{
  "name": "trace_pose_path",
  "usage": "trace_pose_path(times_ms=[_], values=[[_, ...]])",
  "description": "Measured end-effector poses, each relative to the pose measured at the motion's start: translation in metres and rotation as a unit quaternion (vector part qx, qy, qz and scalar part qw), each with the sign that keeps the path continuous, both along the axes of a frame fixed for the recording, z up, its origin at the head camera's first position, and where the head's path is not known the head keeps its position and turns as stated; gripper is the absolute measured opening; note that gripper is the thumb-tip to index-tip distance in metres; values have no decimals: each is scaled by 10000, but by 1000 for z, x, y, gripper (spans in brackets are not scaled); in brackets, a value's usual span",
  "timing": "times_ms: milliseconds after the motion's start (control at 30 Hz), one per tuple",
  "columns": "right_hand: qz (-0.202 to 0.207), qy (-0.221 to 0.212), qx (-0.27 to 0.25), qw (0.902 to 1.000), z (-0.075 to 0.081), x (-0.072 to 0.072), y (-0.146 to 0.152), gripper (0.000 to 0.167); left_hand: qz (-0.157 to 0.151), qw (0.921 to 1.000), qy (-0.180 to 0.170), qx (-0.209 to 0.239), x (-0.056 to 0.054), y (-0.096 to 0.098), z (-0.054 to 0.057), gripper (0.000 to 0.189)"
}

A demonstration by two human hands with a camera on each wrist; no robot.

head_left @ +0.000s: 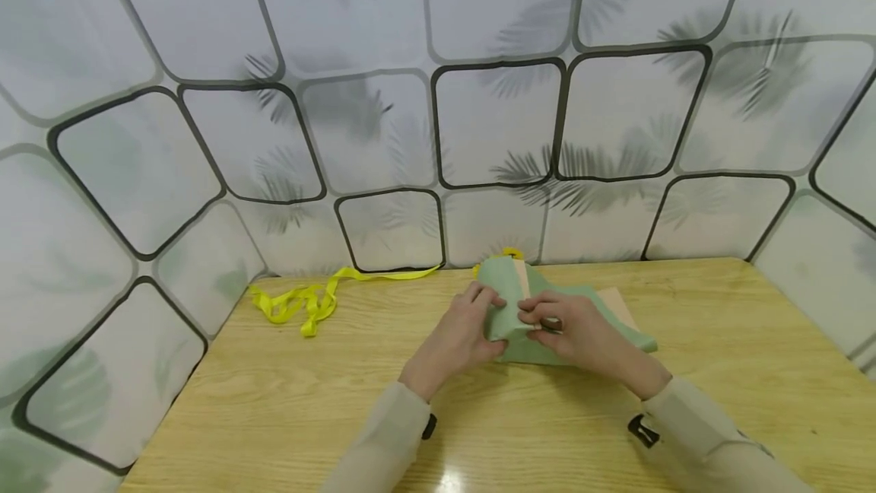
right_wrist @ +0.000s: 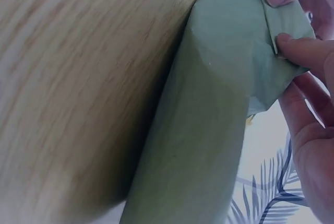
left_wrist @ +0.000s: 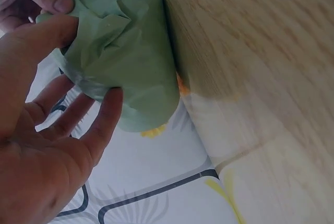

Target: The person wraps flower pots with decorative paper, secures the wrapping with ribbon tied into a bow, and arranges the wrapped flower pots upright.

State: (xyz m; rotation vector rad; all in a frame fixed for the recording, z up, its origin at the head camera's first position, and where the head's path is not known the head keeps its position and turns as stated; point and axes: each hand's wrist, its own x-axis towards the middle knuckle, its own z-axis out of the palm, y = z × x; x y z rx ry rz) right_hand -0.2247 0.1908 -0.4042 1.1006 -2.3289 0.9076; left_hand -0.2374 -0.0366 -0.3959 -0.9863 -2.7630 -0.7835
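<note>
Now, head view, right of centre, your left hand (head_left: pixel 461 335) grips and your right hand (head_left: pixel 582 329) pinches the green paper (head_left: pixel 502 281), rolled part running up-frame between them; left wrist, both hands touch its crumpled end, upper left; right wrist, they meet at a fold, upper right.

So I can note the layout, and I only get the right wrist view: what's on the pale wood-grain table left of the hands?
Observer: A flat, bright-yellow ribbon in loose loops.
Operator: Does the folded sage-green paper-like sheet show a second colour?
Observer: Yes, a narrow pale-peach strip runs down toward the right hand.
Operator: Anything peeking out beside it?
Observer: A small orange patch at the sheet's edge in the left wrist view; I can't tell what it is.
</note>
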Motion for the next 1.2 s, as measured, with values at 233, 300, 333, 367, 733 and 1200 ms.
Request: trace_pose_path(times_ms=[233, 300, 333, 367, 733, 1200], values=[[123, -763, -393, 9962, -3, 7, 0, 27, 84, 9997, -186, 134, 11, -4, -1, 44], [185, -891, -435, 9949, -4, 12, -1, 27, 86, 9997, -226, 46, 17, -6, 1, 44], [225, -937, -450, 9943, -4, 15, -1, 28, 83, 9996, -263, -23, 20, -7, 2, 44], [270, -958, -460, 9940, -5, 18, -2, 28, 76, 9995, -277, -113, 23, -7, 3, 45], [581, -694, -595, 9941, -10, 26, -3, 31, -270, 9991, 101, -301, 32, -17, 14, 39], [848, -1534, -1088, 9785, -16, 30, 5, 35, -303, 9953, 786, -485, 30, -13, 16, 38]])
